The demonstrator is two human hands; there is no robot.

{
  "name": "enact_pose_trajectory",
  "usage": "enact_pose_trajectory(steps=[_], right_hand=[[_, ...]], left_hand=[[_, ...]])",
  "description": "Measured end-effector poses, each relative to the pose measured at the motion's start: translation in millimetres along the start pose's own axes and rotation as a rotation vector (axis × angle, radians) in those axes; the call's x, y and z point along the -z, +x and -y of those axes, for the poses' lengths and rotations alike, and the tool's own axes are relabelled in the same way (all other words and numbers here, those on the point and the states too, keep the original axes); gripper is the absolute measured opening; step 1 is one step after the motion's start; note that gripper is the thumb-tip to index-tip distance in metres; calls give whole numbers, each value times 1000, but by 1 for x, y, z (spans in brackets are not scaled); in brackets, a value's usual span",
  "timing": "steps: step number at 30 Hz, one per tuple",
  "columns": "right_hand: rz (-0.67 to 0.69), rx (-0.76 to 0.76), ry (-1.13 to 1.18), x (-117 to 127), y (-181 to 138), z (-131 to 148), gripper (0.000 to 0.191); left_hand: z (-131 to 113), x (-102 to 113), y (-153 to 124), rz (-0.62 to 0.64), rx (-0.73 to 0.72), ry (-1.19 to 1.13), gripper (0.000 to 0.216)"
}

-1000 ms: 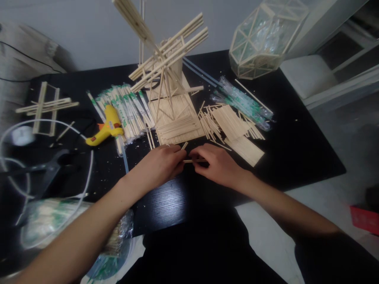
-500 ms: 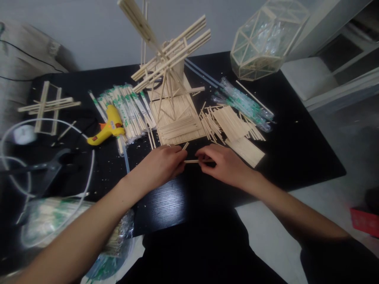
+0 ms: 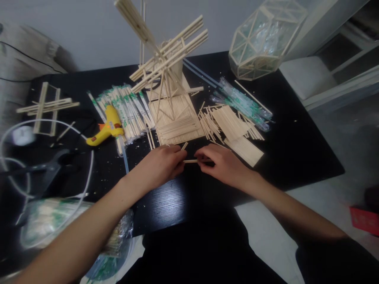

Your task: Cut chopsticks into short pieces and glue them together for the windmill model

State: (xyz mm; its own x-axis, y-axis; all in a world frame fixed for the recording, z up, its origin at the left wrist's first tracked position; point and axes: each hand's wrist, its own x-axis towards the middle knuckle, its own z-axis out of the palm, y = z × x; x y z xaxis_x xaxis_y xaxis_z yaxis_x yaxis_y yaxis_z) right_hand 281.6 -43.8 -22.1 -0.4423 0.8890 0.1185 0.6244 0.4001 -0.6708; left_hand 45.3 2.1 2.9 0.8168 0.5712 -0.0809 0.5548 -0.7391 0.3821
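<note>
A thin wooden stick [image 3: 191, 161] runs level between my two hands, low over the black table. My left hand [image 3: 166, 161] is closed on its left end, and a short stick piece [image 3: 184, 146] pokes up past those fingers. On the other end, my right hand [image 3: 218, 161] pinches the stick between thumb and fingers. Just beyond my hands lies a flat panel of sticks [image 3: 173, 106] with loose sticks on top. A windmill-like model of sticks [image 3: 168, 59] stands at its far end, its blades reaching toward me.
A yellow glue gun [image 3: 108, 126] lies on wrapped chopsticks [image 3: 130, 106] at left. Pliers [image 3: 55, 167] and a white cable [image 3: 92, 165] are nearer me. Cut sticks and small panels [image 3: 232, 122] spread to the right, before a faceted glass-like container [image 3: 260, 43]. A stick frame [image 3: 44, 104] lies far left.
The whole view has shifted very slightly. Both hands keep the same grip on the stick, and nothing else has visibly moved.
</note>
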Motion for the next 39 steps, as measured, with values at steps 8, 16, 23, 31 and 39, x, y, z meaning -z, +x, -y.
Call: enact_pose_trajectory(steps=[8, 16, 23, 31, 39], right_hand=[[14, -28, 13, 1, 1, 2, 22], [5, -38, 34, 0, 0, 1, 22], [3, -32, 13, -1, -1, 0, 21], [-18, -7, -17, -4, -1, -2, 22], [-18, -15, -14, -4, 0, 0, 22]], left_hand=[[-4, -4, 2, -22, -20, 7, 9], [-13, -5, 8, -48, -5, -9, 12], [-12, -6, 8, -29, 0, -25, 12], [-15, -2, 9, -23, 5, -11, 13], [-13, -3, 8, -29, 0, -32, 14]])
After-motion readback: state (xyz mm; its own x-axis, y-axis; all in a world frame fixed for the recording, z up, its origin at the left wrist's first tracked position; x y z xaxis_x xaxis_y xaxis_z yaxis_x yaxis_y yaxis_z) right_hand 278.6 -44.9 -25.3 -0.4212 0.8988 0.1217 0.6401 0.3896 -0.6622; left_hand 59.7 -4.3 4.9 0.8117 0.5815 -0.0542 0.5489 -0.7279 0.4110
